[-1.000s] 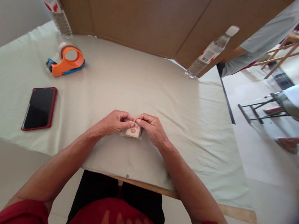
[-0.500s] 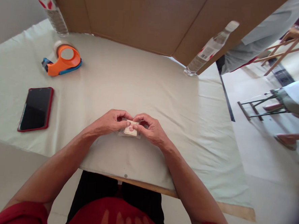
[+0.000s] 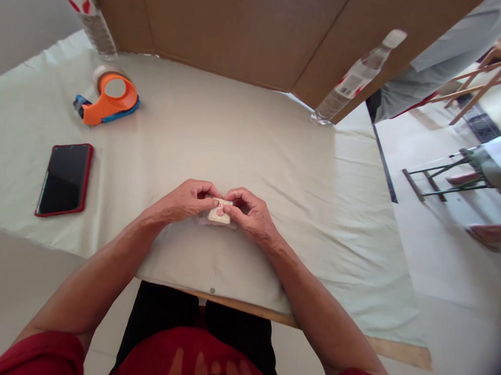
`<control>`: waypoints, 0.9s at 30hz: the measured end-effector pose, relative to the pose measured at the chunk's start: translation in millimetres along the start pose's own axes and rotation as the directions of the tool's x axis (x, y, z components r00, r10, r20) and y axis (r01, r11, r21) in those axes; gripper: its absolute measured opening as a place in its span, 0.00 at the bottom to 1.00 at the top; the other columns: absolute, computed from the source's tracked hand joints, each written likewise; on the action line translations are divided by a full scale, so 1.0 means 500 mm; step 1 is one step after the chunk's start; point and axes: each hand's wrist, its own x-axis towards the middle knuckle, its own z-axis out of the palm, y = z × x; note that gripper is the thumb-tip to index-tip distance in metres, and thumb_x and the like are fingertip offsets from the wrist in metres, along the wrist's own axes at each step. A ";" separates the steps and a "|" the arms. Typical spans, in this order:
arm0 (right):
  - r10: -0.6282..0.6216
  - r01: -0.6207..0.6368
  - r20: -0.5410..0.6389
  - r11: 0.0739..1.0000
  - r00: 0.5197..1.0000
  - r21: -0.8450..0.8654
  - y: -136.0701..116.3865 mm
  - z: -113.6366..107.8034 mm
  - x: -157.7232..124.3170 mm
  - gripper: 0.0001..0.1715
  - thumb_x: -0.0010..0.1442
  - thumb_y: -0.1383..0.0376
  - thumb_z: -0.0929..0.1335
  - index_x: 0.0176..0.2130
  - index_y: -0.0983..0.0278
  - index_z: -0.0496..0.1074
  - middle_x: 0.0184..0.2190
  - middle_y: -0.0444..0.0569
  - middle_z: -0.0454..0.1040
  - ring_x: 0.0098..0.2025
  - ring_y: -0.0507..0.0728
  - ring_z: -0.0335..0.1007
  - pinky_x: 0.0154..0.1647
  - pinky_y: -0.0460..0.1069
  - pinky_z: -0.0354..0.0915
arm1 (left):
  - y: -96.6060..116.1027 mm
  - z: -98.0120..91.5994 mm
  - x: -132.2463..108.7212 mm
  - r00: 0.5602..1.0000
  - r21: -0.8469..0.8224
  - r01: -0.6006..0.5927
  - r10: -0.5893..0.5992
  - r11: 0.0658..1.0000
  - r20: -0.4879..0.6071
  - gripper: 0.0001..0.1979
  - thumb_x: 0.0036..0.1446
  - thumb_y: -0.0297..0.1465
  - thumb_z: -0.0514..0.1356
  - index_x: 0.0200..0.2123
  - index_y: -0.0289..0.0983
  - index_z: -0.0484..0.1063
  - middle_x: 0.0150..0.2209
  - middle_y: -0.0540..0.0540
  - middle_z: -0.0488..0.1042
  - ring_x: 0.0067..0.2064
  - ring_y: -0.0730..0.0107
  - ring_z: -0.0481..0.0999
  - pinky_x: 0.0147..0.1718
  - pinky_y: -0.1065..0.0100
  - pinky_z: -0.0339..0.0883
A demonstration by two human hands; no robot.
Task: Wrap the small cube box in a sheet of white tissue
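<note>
Close to the near edge of the table, a small cream-coloured pack with a reddish mark on its face is between my hands. Clear plastic shows around its lower sides. My left hand grips it from the left, thumb on the top face and fingers curled behind the far edge. From the other side my right hand pinches it the same way, its thumb beside the left one. The two hands nearly touch at the far edge. Fingers cover both ends of the pack, and its exact kind is unclear.
A phone in a red case lies at the left, with an orange tape dispenser beyond it. Two water bottles stand against a cardboard panel. People and a folding stool are at the right.
The view has shifted slightly. Both hands stay on the pack, with only a small shift of the thumbs on its face.
</note>
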 end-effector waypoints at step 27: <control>-0.232 0.218 -0.083 0.964 0.969 -0.156 0.002 0.008 -0.005 0.16 0.61 0.58 0.69 0.48 0.60 0.71 0.51 0.55 0.74 0.54 0.61 0.71 0.58 0.58 0.65 | -0.002 -0.029 -0.003 0.996 0.007 -0.052 0.052 0.999 -0.072 0.23 0.51 0.36 0.63 0.51 0.36 0.75 0.49 0.41 0.79 0.50 0.59 0.76 0.50 0.58 0.68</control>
